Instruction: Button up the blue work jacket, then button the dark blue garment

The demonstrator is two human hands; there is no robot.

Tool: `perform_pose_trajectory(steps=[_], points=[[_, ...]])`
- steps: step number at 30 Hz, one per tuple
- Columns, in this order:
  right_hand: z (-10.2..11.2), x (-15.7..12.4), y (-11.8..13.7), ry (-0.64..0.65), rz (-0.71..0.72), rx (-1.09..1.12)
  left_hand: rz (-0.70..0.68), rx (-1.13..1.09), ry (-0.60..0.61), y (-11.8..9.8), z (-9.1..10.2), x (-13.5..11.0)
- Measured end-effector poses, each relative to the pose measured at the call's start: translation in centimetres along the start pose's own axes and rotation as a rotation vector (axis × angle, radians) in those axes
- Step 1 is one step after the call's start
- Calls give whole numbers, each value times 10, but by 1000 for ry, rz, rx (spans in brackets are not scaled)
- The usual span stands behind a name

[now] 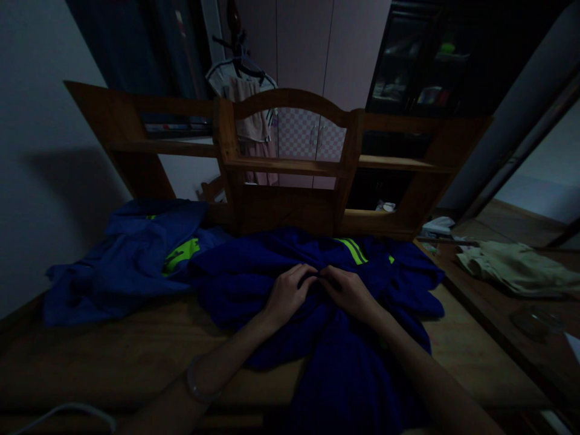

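A dark blue work garment (254,272) with yellow-green reflective strips lies crumpled across the wooden desk (181,356), its lower part hanging over the front edge. Both hands meet at its middle. My left hand (290,290) pinches the blue cloth between thumb and fingers. Close beside it, fingertips nearly touching, my right hand (348,293) pinches the same cloth. What small detail sits between the fingertips is too dark to make out. A bangle circles my left wrist.
A lighter blue garment (131,260) with a yellow-green patch lies at the left. Behind rises a wooden shelf frame (290,166). On a brown table (493,308) at the right are folded pale cloth (516,266) and a glass dish (537,320). A white cable (67,408) curves at lower left.
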State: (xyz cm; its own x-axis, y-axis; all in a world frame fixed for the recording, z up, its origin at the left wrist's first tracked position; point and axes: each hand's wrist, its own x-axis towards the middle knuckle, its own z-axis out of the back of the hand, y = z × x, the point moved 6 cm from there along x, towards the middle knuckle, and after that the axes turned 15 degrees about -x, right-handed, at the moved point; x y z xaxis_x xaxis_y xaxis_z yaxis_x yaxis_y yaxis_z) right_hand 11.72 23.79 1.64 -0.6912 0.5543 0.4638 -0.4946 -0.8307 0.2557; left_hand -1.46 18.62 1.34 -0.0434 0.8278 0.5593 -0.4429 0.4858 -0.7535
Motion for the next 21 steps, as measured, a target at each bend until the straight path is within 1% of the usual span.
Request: perform_pose_trajectory(steps=[16,21], points=[[-3,0,-1,21,-8,3,11,11,9,1,-1,0],[-2,-1,-2,15,-30,-18,10,0,-3,0,0,0]])
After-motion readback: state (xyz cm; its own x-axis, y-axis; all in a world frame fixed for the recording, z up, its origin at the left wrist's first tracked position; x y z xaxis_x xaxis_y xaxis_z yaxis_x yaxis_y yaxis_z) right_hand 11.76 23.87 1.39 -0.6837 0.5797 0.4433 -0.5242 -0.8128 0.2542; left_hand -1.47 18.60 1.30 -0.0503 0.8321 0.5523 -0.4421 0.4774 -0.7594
